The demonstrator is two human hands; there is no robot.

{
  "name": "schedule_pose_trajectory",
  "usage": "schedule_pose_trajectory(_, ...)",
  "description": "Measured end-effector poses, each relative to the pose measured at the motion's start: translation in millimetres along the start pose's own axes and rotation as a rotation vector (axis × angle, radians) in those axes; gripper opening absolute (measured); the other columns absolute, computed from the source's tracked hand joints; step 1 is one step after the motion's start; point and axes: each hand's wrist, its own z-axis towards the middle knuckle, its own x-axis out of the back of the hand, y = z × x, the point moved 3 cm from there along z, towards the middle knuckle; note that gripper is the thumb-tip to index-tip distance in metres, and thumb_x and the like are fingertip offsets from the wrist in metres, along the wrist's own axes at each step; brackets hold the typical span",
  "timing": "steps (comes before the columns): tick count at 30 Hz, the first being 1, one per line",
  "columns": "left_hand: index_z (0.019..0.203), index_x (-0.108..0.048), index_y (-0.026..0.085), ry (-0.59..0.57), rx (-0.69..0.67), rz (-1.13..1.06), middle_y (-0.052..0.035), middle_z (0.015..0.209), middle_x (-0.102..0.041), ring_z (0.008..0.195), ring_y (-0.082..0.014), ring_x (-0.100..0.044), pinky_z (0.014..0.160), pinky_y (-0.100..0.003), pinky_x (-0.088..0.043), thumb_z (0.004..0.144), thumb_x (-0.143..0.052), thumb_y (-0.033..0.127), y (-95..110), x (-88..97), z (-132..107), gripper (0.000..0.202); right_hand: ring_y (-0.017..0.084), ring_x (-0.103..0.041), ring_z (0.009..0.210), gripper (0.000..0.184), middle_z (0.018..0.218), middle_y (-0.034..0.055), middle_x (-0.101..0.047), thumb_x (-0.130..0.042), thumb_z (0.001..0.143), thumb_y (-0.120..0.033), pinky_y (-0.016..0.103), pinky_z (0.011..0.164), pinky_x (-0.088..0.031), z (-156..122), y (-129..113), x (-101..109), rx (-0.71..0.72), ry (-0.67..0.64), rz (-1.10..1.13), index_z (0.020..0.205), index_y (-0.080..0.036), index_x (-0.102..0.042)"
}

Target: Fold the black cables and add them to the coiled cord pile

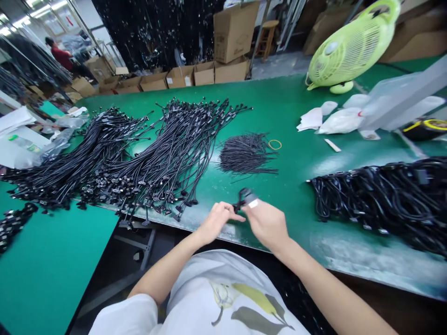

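Note:
Near the front edge of the green table, my left hand point(220, 218) and my right hand point(266, 222) meet around a coiled black cable point(240, 200). My left fingers pinch one end of it. The right hand, slightly blurred, is closed on the other part, where a grey and white piece shows. Just beyond lies a pile of short black twist ties point(244, 153). To the left spreads a large heap of loose black cables point(167, 153) with connectors at both ends. On the right are rows of bundled black cables point(380, 200).
A yellow rubber band point(274, 144) lies beside the ties. A light-green fan point(352, 46) stands at the back right, near white crumpled bags point(342, 120) and a tape measure point(426, 126). Cardboard boxes point(179, 77) line the far edge. A person in red point(63, 56) is far back left.

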Motion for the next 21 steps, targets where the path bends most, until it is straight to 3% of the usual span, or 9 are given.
schedule_pose_trajectory(2, 0.096, -0.07, 0.015, 0.024, 0.094, -0.218, -0.0094, 0.102, -0.062, 0.097, -0.0208, -0.052, 0.095, -0.037, -0.041, 0.097, -0.009, 0.055, -4.7, 3.7, 4.7, 0.074, 0.014, -0.05, 0.065, 0.031, 0.067, 0.0039, -0.06, -0.039, 0.094, -0.021, 0.025, 0.064, -0.033, -11.7, -19.5, -13.7, 0.248, -0.116, -0.036, 0.074, -0.018, -0.062)
schedule_pose_trajectory(3, 0.092, -0.071, 0.014, 0.046, 0.115, -0.272, -0.0097, 0.101, -0.062, 0.095, -0.0206, -0.053, 0.093, -0.036, -0.042, 0.096, -0.007, 0.057, -2.7, 8.2, 5.2, 0.077, 0.013, -0.05, 0.064, 0.032, 0.067, 0.0035, -0.06, -0.038, 0.095, -0.02, 0.025, 0.063, -0.033, -17.1, -25.8, -22.5, 0.303, -0.216, 0.003, 0.074, -0.018, -0.062)
schedule_pose_trajectory(5, 0.081, -0.073, 0.014, 0.048, 0.084, -0.243, -0.0099, 0.1, -0.061, 0.092, -0.0203, -0.053, 0.092, -0.034, -0.042, 0.095, -0.009, 0.06, 10.1, 17.5, 1.7, 0.081, 0.012, -0.05, 0.063, 0.032, 0.066, 0.0022, -0.06, -0.038, 0.095, -0.022, 0.024, 0.061, -0.033, -21.9, -26.4, -37.3, 0.227, -0.412, 0.135, 0.072, -0.017, -0.06)
schedule_pose_trajectory(7, 0.072, -0.074, 0.015, -0.078, -0.008, -0.126, -0.0104, 0.095, -0.062, 0.089, -0.0203, -0.052, 0.092, -0.035, -0.04, 0.095, -0.01, 0.06, 27.8, 20.0, -6.8, 0.082, 0.012, -0.051, 0.062, 0.033, 0.066, 0.0007, -0.059, -0.039, 0.095, -0.024, 0.022, 0.06, -0.033, -17.8, -13.0, -42.8, 0.011, -0.52, 0.252, 0.069, -0.017, -0.058)
schedule_pose_trajectory(9, 0.073, -0.075, 0.016, -0.262, -0.07, -0.01, -0.0106, 0.09, -0.064, 0.086, -0.0205, -0.052, 0.092, -0.035, -0.04, 0.096, -0.012, 0.06, 37.9, 13.8, -16.2, 0.08, 0.012, -0.052, 0.064, 0.033, 0.066, -0.0001, -0.058, -0.04, 0.095, -0.026, 0.022, 0.062, -0.035, -8.4, 3.9, -36.7, -0.16, -0.51, 0.307, 0.067, -0.016, -0.055)
schedule_pose_trajectory(11, 0.082, -0.076, 0.016, -0.394, -0.075, 0.052, -0.0107, 0.093, -0.066, 0.085, -0.0197, -0.053, 0.089, -0.034, -0.042, 0.096, -0.012, 0.059, 34.9, 3.7, -21.0, 0.078, 0.012, -0.052, 0.066, 0.033, 0.067, -0.0002, -0.057, -0.042, 0.095, -0.027, 0.022, 0.065, -0.035, 0.6, 13.6, -24.1, -0.213, -0.44, 0.3, 0.066, -0.016, -0.054)
schedule_pose_trajectory(16, 0.093, -0.072, 0.016, -0.249, 0.108, 0.045, -0.0134, 0.096, -0.068, 0.087, -0.0256, -0.058, 0.089, -0.043, -0.047, 0.082, -0.022, 0.08, -4.0, -7.3, -13.4, 0.082, 0.011, -0.053, 0.071, 0.029, 0.076, 0.0008, -0.062, -0.043, 0.096, -0.024, 0.022, 0.065, -0.034, 0.2, -3.4, -6.7, -0.063, -0.426, 0.208, 0.072, -0.017, -0.058)
schedule_pose_trajectory(19, 0.099, -0.072, 0.016, -0.319, 0.174, -0.159, -0.016, 0.097, -0.07, 0.102, -0.0319, -0.059, 0.095, -0.05, -0.047, 0.072, -0.007, 0.089, -15.9, -10.0, -13.6, 0.102, 0.011, -0.055, 0.071, 0.03, 0.076, 0.0001, -0.064, -0.041, 0.097, -0.024, 0.021, 0.064, -0.035, -6.3, -12.4, -7.7, 0.0, -0.482, 0.185, 0.074, -0.017, -0.059)
schedule_pose_trajectory(21, 0.106, -0.071, 0.013, -0.357, 0.201, -0.242, -0.0177, 0.104, -0.069, 0.11, -0.0323, -0.058, 0.099, -0.05, -0.045, 0.076, -0.002, 0.086, -16.3, -9.9, -12.9, 0.104, 0.012, -0.058, 0.078, 0.026, 0.084, 0.001, -0.067, -0.042, 0.096, -0.022, 0.021, 0.067, -0.037, -9.6, -12.4, -7.8, 0.07, -0.505, 0.144, 0.078, -0.018, -0.061)
